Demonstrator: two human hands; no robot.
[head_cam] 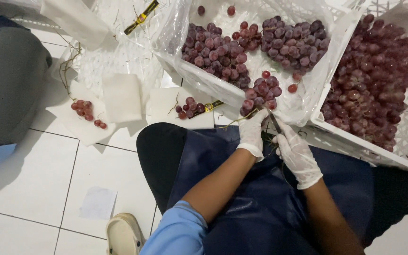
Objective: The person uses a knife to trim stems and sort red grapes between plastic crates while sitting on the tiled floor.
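Nearest the camera, a dark blue apron covers the lap, a pale sandal on the white tile floor beside it; above the apron, the left hand, gloved white, is closed round the stem of a small red grape bunch, holding it up at the crate's edge; the right hand, gloved too, is curled round small scissors, blades pointing up at that stem, just beside the left fingers; the bunch hangs over the plastic liner of the near crate; inside it lie more bunches; to the right a second crate is heaped with grapes; on the floor to the left, white pads carry loose grapes and a small cluster; far left, another person's grey-clad leg.
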